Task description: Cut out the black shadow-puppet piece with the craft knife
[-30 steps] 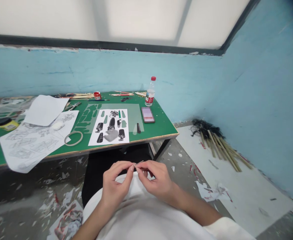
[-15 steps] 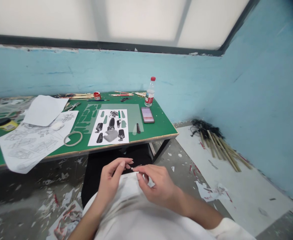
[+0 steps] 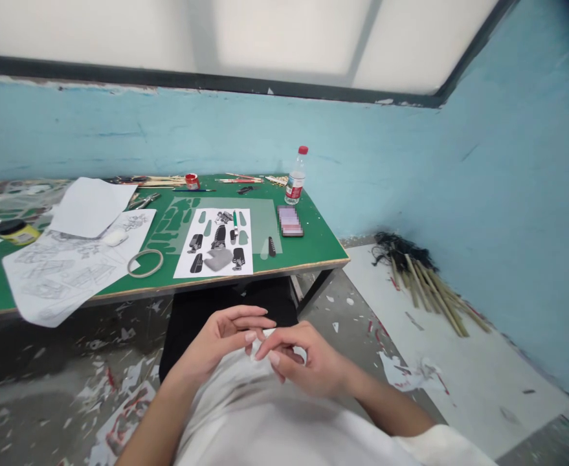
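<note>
My left hand [image 3: 227,336] is over my lap, in front of the white shirt [image 3: 265,421]. Its fingers stretch to the right, with the thumb apart below them. Close beside it, my right hand [image 3: 308,362] has bent fingers, its index finger and thumb tips spread apart. The fingertips of both hands meet or overlap; whether they touch is hard to tell. Between them shows a bit of white, perhaps shirt cloth, and I make out no held object. Beyond the hands, a printed sheet with black and grey shapes [image 3: 182,266] lies at the front edge of the green table [image 3: 313,252].
On the table are a tape roll [image 3: 159,265], drawings [image 3: 46,298], a yellow jar [image 3: 17,234], pliers [image 3: 147,200], a red paint pot [image 3: 192,182], a phone [image 3: 290,221] and a water bottle [image 3: 295,184]. Black-tipped sticks [image 3: 434,291] and paper scraps lie on the floor.
My hands have come closer together, with fingertips now overlapping. The right index finger has bent down from its straighter pose. The view has shifted slightly.
</note>
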The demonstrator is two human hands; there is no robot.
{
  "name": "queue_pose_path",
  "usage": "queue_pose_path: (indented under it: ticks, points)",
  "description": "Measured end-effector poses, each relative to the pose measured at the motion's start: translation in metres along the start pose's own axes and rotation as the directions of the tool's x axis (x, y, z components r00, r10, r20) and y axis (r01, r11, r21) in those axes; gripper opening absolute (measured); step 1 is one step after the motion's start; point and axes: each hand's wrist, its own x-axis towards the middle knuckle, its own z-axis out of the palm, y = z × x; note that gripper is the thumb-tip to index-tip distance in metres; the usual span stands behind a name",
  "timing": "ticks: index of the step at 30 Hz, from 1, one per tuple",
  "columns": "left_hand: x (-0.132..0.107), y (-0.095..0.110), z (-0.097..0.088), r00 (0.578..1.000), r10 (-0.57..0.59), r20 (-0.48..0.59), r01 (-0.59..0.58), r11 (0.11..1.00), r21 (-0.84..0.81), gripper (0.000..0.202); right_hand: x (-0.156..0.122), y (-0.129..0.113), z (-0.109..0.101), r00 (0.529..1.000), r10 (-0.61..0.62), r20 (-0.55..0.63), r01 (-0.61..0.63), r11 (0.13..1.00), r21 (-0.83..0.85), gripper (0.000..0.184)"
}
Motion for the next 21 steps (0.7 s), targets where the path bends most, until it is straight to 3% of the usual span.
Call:
queue_pose_path:
  ticks: [9, 16, 21]
  points:
    - [0.003, -0.001, -0.002, 1.000, 0.015, -0.006, -0.015, 0.995, -0.098, 0.037, 0.001, 0.000, 0.003, 1.000, -0.011, 0.012, 0.011, 1.000, 0.018, 0.022]
    - [0.007, -0.007, -0.006, 0.998, 0.034, 0.051, -0.023, 0.978, -0.208, 0.041, -0.001, 0.002, 0.003, 1.000, -0.011, 0.008, 0.011, 1.000, 0.025, 0.021]
    - [0.009, -0.014, -0.013, 0.992, 0.109, 0.058, -0.088, 0.953, -0.289, 0.046, -0.003, 0.004, 0.003, 1.000, 0.007, 0.004, -0.008, 0.999, 0.036, 0.022]
